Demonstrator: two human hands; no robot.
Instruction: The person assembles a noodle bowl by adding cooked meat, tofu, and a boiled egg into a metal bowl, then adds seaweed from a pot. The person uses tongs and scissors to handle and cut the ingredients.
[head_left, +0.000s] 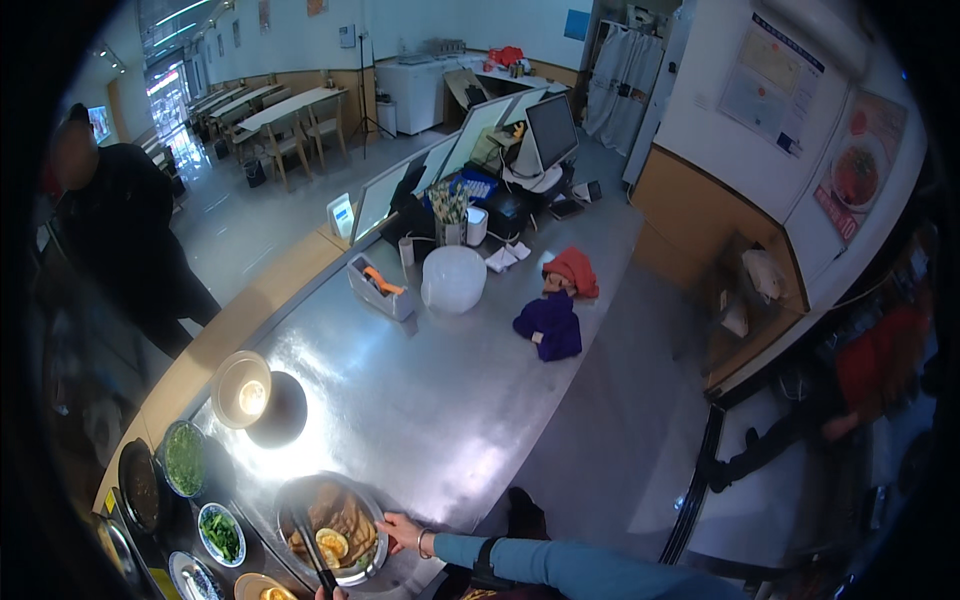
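A metal bowl stands at the counter's near end, holding brown slices, greens and a halved boiled egg. My right hand comes in from the right in a blue sleeve, its fingers closed on the bowl's rim. At the lower edge only a bit of my left hand shows, closed round black tongs. The tongs' tips reach into the bowl over the food. Most of the left hand is cut off by the frame.
Left of the bowl stand dishes of chopped greens, leafy greens and dark sauce. A lamp shade hangs above the steel counter. Farther along lie purple cloth and a monitor. People stand at both sides.
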